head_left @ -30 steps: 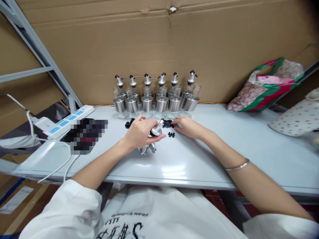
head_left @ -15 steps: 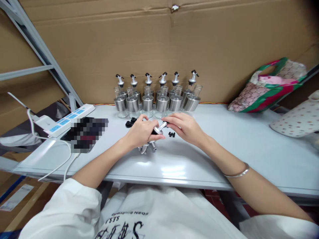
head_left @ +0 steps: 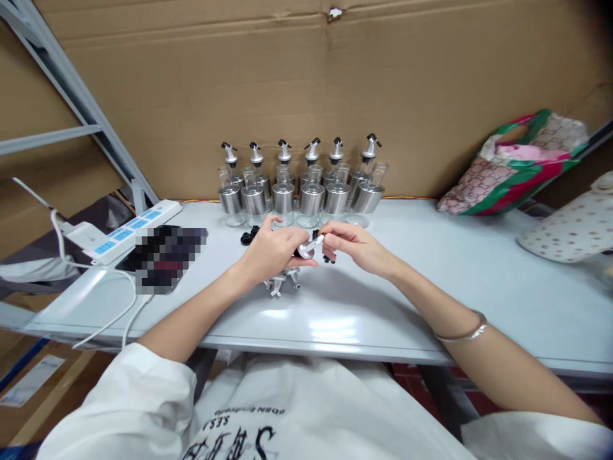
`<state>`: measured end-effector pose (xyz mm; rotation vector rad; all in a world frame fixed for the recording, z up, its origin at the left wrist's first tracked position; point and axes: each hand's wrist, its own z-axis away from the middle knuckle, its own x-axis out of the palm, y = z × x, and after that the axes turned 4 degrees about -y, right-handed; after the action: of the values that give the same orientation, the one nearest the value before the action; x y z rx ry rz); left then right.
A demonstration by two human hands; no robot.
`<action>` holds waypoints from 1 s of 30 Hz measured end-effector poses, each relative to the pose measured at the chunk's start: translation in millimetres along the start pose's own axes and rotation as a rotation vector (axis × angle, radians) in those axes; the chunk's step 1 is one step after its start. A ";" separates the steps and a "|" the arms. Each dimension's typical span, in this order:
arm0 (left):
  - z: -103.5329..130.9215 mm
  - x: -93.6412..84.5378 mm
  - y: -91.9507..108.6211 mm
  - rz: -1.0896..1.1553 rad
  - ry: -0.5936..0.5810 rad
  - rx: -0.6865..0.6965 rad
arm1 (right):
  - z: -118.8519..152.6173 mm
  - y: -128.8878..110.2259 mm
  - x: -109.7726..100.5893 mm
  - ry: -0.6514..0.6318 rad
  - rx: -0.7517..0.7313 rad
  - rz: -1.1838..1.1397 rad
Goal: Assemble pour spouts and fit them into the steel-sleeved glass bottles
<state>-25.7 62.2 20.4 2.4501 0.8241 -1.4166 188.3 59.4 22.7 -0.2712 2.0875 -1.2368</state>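
My left hand (head_left: 275, 250) is closed round a silver pour spout (head_left: 311, 246) with a dark base, held just above the table. The fingers of my right hand (head_left: 357, 246) are pinched at the spout's tip. A small black piece (head_left: 315, 234) shows beside that tip; whether it is attached I cannot tell. Below my left hand lie several bare silver spouts (head_left: 276, 285). Black stoppers (head_left: 247, 238) sit beyond it, partly hidden. Small black caps (head_left: 328, 259) lie under my right fingers, partly covered.
Glass-and-steel bottles (head_left: 283, 198) without tops stand in a row at the back. Behind them are bottles with fitted spouts (head_left: 230, 153). On the left lie a power strip (head_left: 136, 230), cables and a blurred dark object (head_left: 167, 255). A patterned bag (head_left: 512, 166) and dotted container (head_left: 565, 223) are right.
The spout has turned in my left hand, its tip now pointing more toward my right. My right fingers have shifted slightly, curling lower round the tip and covering some of the small black caps.
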 end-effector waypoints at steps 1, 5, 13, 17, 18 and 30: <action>0.1 0.4 1.0 -0.009 0.007 0.007 | 0.7 -1.0 -0.4 0.000 0.007 -0.014; -0.2 -0.3 4.9 0.040 -0.019 0.001 | 2.2 -4.8 0.3 0.018 0.021 0.055; -2.5 -3.1 7.3 0.429 -0.164 -0.124 | -1.6 -3.8 8.9 0.068 -0.080 0.347; -0.9 1.1 6.0 0.331 -0.157 -0.116 | -2.0 -7.6 7.8 0.111 -0.093 0.377; -0.5 2.0 5.2 0.274 -0.146 -0.091 | -1.8 -8.7 7.5 0.116 -0.078 0.362; 1.2 -0.3 0.7 -0.102 0.156 -0.119 | -3.8 -4.2 0.8 0.195 0.052 0.240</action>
<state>-26.2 60.9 19.9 2.4824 1.0481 -1.1811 184.5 59.5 27.1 0.1266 2.1729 -1.2088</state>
